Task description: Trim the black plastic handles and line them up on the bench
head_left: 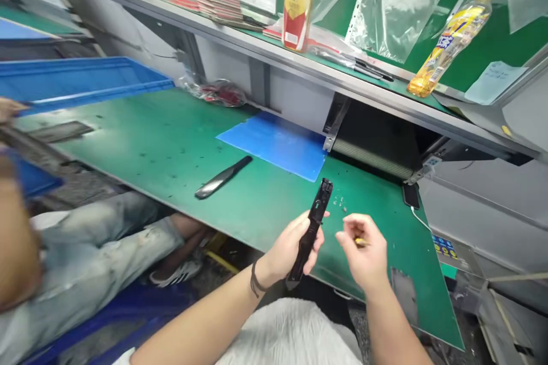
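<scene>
Blk plastic housing (315,218) in L hand (285,248), over table's (162,148) near edge; fingers clamped mid-body. Prob. light, stiff, slick; grip sides, mind far-end detail. R hand (371,256) fingers curled on small yellow pc (362,242). Blk shell (222,177) well apart, L; blue sheet (278,145) at back edge.

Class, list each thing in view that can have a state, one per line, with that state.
Left hand: closed around the handheld black part.
Right hand: curled around the small yellow item.
Second black part: lying on the table.
Blue sheet: flat.
Yellow-topped bottle: capped.
Phone: cable plugged in.
</scene>
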Demonstrator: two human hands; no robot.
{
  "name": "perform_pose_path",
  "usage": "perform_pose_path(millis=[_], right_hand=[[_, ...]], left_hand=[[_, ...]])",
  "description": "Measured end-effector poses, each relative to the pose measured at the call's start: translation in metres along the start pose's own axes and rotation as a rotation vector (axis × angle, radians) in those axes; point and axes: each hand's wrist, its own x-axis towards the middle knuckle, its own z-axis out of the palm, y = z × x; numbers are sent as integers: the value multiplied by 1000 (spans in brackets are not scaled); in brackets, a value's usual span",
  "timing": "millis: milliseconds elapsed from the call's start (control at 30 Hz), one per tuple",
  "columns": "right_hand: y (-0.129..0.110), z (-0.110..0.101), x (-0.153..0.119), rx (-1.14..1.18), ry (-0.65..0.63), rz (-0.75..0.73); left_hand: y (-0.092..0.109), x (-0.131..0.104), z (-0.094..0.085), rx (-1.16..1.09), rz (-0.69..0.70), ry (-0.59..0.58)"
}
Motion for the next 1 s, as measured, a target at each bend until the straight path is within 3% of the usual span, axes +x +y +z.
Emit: perform_pose_path(millis=[67,167,333,433,533,600,700,767,867,1000], right_hand=[[0,21,-20,16,-86,-106],[-11,46,-41,31,-87,-206],[-30,73,-59,116,-47,-176],[-35,86,-79,189,-19,-200],[-30,101,-100,182,-163,-378],[-22,114,-110,101,-246,-418],[-10,132,-123,88,-338,-482],[-7,138,-133,107,-415,-642],[-4,137,-143,24,-428,-822],[-2,131,-145,-34,-399,-822]], left_hand=[[-5,-26,7,-194,-19,27],[-11,-62,17,-205,27,57],[-20,-111,23,-211,75,185],[-21,-136,8,-305,85,333],[-14,-158,-16,-418,136,475],[-9,-169,-31,-463,204,579],[-4,-174,-41,-525,286,746],[-6,-169,-39,-548,312,798],[-15,-157,-31,-530,342,808],[-26,-144,-29,-503,287,726]])
